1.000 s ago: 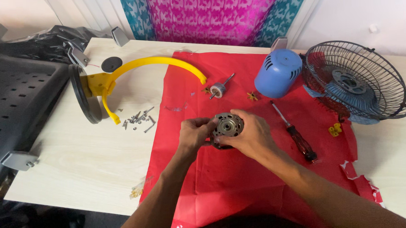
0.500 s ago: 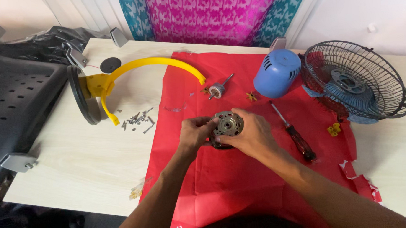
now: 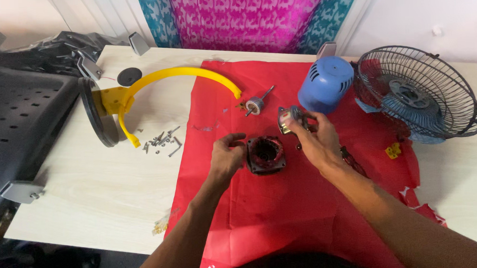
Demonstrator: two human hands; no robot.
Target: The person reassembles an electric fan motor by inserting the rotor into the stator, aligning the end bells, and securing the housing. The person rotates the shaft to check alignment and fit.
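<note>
My left hand [image 3: 227, 157] rests on the red cloth [image 3: 285, 212] near its middle, fingers curled narrowly around the left side of the motor stator [image 3: 265, 155], a dark square block with reddish windings and a round hollow facing up. The stator sits flat on the cloth, and my fingertips touch its left edge and upper corner.

My right hand [image 3: 315, 141] is just to the right of the stator and raised a little above the cloth. Its thumb and fingers pinch a small metal end cover [image 3: 287, 119], a silvery round plate tilted on edge, held apart from the stator and above its upper right corner. Under my right wrist a screwdriver [image 3: 352, 163] with a dark red handle lies on the cloth, mostly hidden by my arm.

Toward the far edge of the cloth lies the rotor [image 3: 257, 103], a short metal cylinder with a thin shaft pointing to the far right. Beside it stands the blue motor housing [image 3: 326, 83], a rounded ribbed shell. At the table's far right corner the wire fan guard [image 3: 419, 93] lies tilted with blue blades inside it. A small yellow piece [image 3: 393, 151] sits on the cloth near the guard.

Left of the cloth, on the bare wooden table [image 3: 91, 194], a heap of loose screws [image 3: 162, 141] lies near the yellow curved bracket [image 3: 156, 81], which is joined to a black round base [image 3: 94, 119] standing on edge.
</note>
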